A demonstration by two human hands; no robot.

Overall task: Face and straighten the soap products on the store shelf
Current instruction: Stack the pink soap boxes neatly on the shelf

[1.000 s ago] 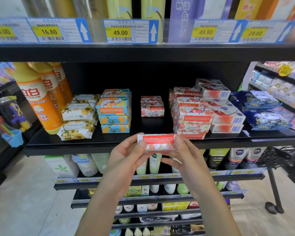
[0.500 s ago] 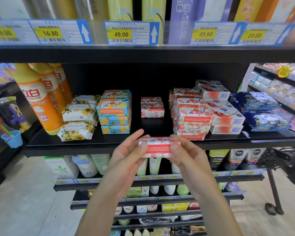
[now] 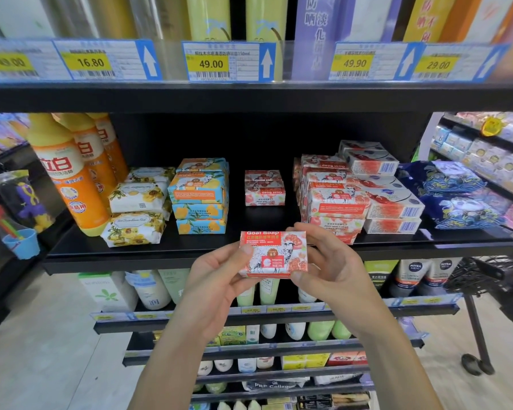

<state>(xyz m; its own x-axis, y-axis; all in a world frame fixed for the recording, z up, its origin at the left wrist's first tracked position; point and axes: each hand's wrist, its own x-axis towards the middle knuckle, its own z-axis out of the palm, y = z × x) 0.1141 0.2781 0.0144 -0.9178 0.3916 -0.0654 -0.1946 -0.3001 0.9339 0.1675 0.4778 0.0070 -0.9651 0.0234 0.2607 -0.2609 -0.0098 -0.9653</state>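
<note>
The soap box [image 3: 274, 254] is a small white carton with a red band on top, a goat drawing and red pomegranates. It faces the camera the right way up and reads "Goat Soap" in white. It is held in the air just in front of the black shelf [image 3: 137, 253], level with the shelf's front edge.

The back stack [image 3: 264, 192] of like boxes shows "Goat Soap" upside down. A taller stack [image 3: 332, 199] of the same design stands to its right. Yellow price tags above read 16.80 [image 3: 91, 62], 49.00 [image 3: 211, 64], 49.90 [image 3: 352, 63] and 29.00 [image 3: 438, 65]. Tubes [image 3: 415, 273] below say NIVEA MEN.

The left hand [image 3: 216, 279] pinches the box's left end, thumb on the front and fingers behind. The right hand [image 3: 341, 269] grips the right end, thumb at the lower corner and fingers curled over the top. Both forearms reach up from below.
</note>
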